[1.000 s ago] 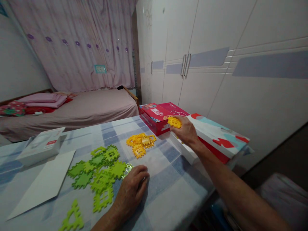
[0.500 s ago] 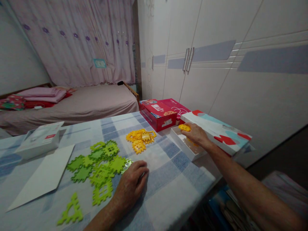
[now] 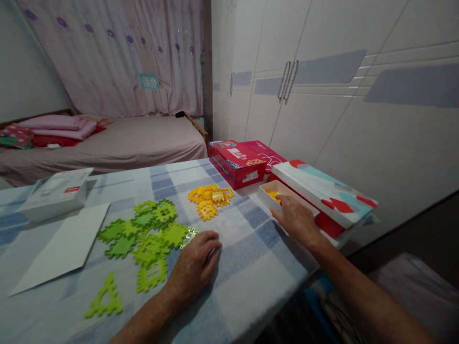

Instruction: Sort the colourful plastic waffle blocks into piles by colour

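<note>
My left hand (image 3: 197, 260) rests on the tablecloth with loosely bent fingers, and I see nothing in its grasp. Close beside it lie several green toothed building pieces (image 3: 150, 246), overlapping, with a translucent piece (image 3: 189, 235) near the knuckles. A green triangular piece (image 3: 106, 298) lies nearer to me. Farther off is a pile of yellow building pieces (image 3: 207, 210). My right hand (image 3: 296, 220) is at the near wall of a shallow white box (image 3: 265, 197), thumb outside and fingers over the rim. Yellow pieces (image 3: 274, 195) lie in that box; its near right part is hidden by my hand.
A red box (image 3: 238, 167) and a white patterned box (image 3: 322, 191) stand behind the shallow box. At the left are a white carton (image 3: 57, 196) and a flat white board (image 3: 66, 253). The checked table's right edge drops off near my right forearm.
My right hand has let the yellow piece go into the white box and moved to its near wall. The box has shifted slightly away to the right. The left hand stays put.
</note>
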Tool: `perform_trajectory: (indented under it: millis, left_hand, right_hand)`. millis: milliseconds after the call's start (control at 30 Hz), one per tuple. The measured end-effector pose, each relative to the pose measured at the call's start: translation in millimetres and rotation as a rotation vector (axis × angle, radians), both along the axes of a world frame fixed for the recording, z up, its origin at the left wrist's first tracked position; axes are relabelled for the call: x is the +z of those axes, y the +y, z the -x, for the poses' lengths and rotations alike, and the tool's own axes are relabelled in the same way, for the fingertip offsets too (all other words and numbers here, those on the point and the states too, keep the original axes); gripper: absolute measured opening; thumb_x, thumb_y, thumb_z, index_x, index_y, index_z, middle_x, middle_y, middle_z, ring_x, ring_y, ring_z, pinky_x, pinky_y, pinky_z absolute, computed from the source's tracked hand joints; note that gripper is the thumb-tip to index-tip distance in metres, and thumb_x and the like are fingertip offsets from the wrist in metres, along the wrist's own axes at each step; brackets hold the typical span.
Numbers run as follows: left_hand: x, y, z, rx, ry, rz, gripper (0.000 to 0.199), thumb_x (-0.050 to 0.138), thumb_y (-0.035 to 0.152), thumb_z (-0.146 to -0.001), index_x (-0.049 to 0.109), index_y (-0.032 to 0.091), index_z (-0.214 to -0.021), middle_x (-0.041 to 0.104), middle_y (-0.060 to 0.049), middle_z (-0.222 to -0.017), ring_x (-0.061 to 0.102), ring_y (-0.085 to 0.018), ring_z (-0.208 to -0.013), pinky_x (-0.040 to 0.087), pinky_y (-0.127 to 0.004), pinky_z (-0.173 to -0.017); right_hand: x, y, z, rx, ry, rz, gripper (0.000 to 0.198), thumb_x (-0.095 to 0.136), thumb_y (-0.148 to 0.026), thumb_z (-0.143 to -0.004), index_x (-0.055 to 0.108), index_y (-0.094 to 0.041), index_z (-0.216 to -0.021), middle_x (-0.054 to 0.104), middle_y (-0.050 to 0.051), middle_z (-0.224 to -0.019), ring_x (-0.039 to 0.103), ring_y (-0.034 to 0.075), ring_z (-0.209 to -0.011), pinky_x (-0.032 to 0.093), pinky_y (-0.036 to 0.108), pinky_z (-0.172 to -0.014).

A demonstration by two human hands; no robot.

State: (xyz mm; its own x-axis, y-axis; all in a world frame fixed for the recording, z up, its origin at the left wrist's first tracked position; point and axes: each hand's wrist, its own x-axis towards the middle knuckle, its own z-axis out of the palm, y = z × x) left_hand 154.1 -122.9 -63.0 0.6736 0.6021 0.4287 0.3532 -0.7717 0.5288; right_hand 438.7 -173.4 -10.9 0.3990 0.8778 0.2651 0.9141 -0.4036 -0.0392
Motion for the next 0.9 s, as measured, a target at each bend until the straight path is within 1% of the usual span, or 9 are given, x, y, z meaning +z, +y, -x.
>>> perform_trajectory:
  millis: [67, 167, 300, 400, 467, 567, 633, 767, 900]
  left_hand:
    - [-0.3, 0, 0, 0.001, -0.004, -0.004, 0.021, 0.047, 0.023, -0.090, 0.067, 0.019, -0.095, 0.063, -0.010, -0.110, 0.061, -0.020, -0.101, 0.051, -0.035, -0.090]
    - [-0.2, 0, 0, -0.003, -0.003, -0.013, 0.022, 0.045, 0.023, -0.091, 0.067, 0.019, -0.096, 0.063, -0.010, -0.110, 0.061, -0.020, -0.101, 0.051, -0.035, -0.090]
    - [1.8, 0, -1, -0.014, 0.005, -0.013, 0.023, 0.044, 0.023, -0.091, 0.066, 0.017, -0.095, 0.063, -0.011, -0.109, 0.061, -0.019, -0.100, 0.051, -0.035, -0.089]
    - [3.3, -1, -1, -0.013, -0.003, -0.014, 0.023, 0.045, 0.021, -0.090, 0.067, 0.016, -0.095, 0.064, -0.012, -0.108, 0.061, -0.019, -0.100, 0.051, -0.035, -0.089]
    - [3.6, -1, -1, -0.011, -0.012, -0.007, 0.023, 0.045, 0.021, -0.090, 0.067, 0.017, -0.094, 0.064, -0.011, -0.108, 0.061, -0.019, -0.099, 0.051, -0.035, -0.089]
    - [3.4, -1, -1, -0.011, -0.031, 0.014, 0.023, 0.046, 0.020, -0.089, 0.068, 0.018, -0.094, 0.064, -0.011, -0.107, 0.061, -0.019, -0.099, 0.051, -0.035, -0.088]
    - [3.3, -1, -1, -0.013, -0.044, 0.033, 0.023, 0.045, 0.019, -0.089, 0.067, 0.018, -0.093, 0.064, -0.011, -0.106, 0.061, -0.019, -0.097, 0.051, -0.035, -0.088]
    - [3.7, -1, -2, -0.013, -0.046, 0.051, 0.022, 0.045, 0.018, -0.088, 0.067, 0.018, -0.092, 0.064, -0.010, -0.105, 0.060, -0.019, -0.097, 0.050, -0.035, -0.088]
    - [3.9, -2, -2, -0.008, -0.041, 0.051, 0.023, 0.045, 0.017, -0.088, 0.067, 0.018, -0.092, 0.064, -0.010, -0.104, 0.060, -0.020, -0.097, 0.050, -0.035, -0.088]
  right_hand:
    - [-7, -5, 1, 0.026, -0.015, 0.033, 0.032, 0.045, -0.028, -0.089, 0.057, -0.015, -0.116, 0.065, 0.014, -0.112, 0.061, 0.025, -0.100, 0.046, 0.033, -0.079]
    - [-13, -5, -2, 0.042, -0.014, 0.026, 0.030, 0.041, -0.022, -0.090, 0.057, -0.017, -0.115, 0.066, 0.012, -0.107, 0.063, 0.023, -0.095, 0.046, 0.032, -0.078]
    - [-9, -4, -1, 0.037, -0.022, 0.034, 0.029, 0.040, -0.018, -0.089, 0.059, -0.016, -0.111, 0.066, 0.012, -0.102, 0.063, 0.024, -0.089, 0.046, 0.034, -0.076]
    - [1, -2, 11, 0.074, -0.077, -0.086, 0.032, 0.044, -0.021, -0.088, 0.056, -0.014, -0.116, 0.062, 0.016, -0.111, 0.059, 0.027, -0.100, 0.045, 0.038, -0.083]
    - [7, 7, 25, 0.212, -0.029, -0.177, 0.036, 0.048, -0.027, -0.088, 0.052, -0.014, -0.122, 0.059, 0.015, -0.117, 0.055, 0.027, -0.108, 0.043, 0.039, -0.092]
    - [10, 40, 52, 0.517, 0.136, -0.188, 0.048, 0.052, -0.038, -0.088, 0.046, -0.017, -0.131, 0.054, 0.012, -0.128, 0.050, 0.023, -0.118, 0.039, 0.037, -0.100]
    - [6, 72, 72, 0.619, 0.180, -0.126, 0.063, 0.057, -0.047, -0.083, 0.042, -0.018, -0.136, 0.047, 0.013, -0.136, 0.045, 0.024, -0.124, 0.037, 0.040, -0.102]
    - [-7, 137, 107, 0.639, 0.158, 0.018, 0.079, 0.057, -0.062, -0.077, 0.036, -0.022, -0.142, 0.037, 0.014, -0.146, 0.036, 0.030, -0.131, 0.031, 0.048, -0.104]
    - [-17, 173, 125, 0.581, 0.137, 0.120, 0.085, 0.054, -0.071, -0.073, 0.036, -0.026, -0.142, 0.034, 0.014, -0.147, 0.030, 0.037, -0.133, 0.025, 0.057, -0.103]
